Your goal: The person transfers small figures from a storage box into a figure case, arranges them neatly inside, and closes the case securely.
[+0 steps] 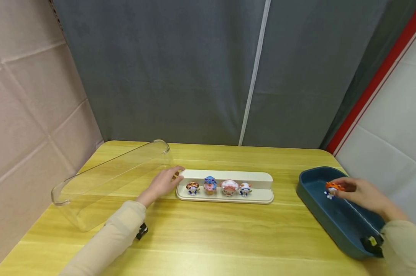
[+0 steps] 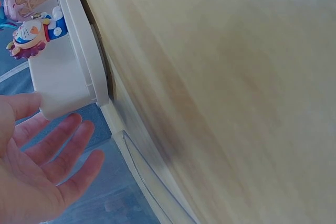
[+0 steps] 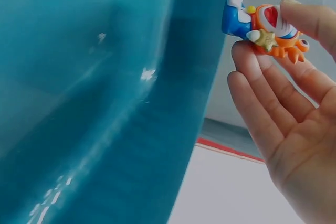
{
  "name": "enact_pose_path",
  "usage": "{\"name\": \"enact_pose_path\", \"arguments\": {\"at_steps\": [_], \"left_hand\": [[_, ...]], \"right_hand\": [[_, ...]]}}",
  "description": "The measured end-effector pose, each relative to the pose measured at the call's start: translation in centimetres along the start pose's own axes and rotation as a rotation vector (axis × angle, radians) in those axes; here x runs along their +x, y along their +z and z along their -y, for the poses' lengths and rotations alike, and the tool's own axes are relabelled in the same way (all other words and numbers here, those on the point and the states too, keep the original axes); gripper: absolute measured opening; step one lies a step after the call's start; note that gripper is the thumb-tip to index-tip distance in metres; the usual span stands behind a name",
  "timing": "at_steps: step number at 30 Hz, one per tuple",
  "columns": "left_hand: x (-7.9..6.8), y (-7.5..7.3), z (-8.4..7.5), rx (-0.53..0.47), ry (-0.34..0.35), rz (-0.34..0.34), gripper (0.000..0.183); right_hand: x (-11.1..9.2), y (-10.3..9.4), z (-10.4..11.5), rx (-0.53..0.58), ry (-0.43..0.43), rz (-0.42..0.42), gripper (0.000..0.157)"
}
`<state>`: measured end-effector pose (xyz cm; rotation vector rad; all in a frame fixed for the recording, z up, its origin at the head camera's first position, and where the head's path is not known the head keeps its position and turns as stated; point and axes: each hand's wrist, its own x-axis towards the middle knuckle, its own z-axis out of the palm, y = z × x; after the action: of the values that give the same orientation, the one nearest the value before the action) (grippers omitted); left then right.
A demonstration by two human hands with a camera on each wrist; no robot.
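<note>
A small cartoon figurine [image 3: 268,24] with an orange crab-shaped hat, blue trousers and a gold star is pinched between the thumb and fingers of my right hand [image 1: 366,195]. That hand holds it over the dark blue tray [image 1: 332,226]. At the left end of the white stepped display base [image 1: 225,174], my left hand [image 1: 163,184] touches the corner with thumb and index finger, its other fingers loosely spread. Along the base's lower step stand a brown-hatted figurine [image 1: 193,189], a blue-topped figurine [image 1: 210,185], a pink-and-white figurine [image 1: 229,188] and a white-hatted figurine [image 1: 245,189].
A long clear plastic cover [image 1: 107,180] lies at the left of the wooden table [image 1: 221,234], beside my left forearm. A grey curtain [image 1: 166,76] hangs behind the table. White panels [image 1: 397,107] stand to the right, with a red strip along them.
</note>
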<state>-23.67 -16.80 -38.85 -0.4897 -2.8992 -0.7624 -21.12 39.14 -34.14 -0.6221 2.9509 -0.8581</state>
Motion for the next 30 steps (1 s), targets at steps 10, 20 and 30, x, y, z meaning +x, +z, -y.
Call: {"name": "enact_pose_path", "arguments": {"at_steps": [10, 20, 30], "left_hand": [[0.0, 0.0, 0.0, 0.0, 0.004, -0.001, 0.03], [0.0, 0.0, 0.0, 0.003, -0.002, 0.008, 0.03], [-0.1, 0.0, 0.0, 0.003, -0.002, -0.002, 0.029]], "right_hand": [[0.4, -0.4, 2.6, -0.019, -0.035, -0.067, 0.031], [1.2, -0.8, 5.4, -0.052, 0.008, -0.083, 0.042], [2.4, -0.3, 7.6, -0.042, -0.023, -0.11, 0.041]]}}
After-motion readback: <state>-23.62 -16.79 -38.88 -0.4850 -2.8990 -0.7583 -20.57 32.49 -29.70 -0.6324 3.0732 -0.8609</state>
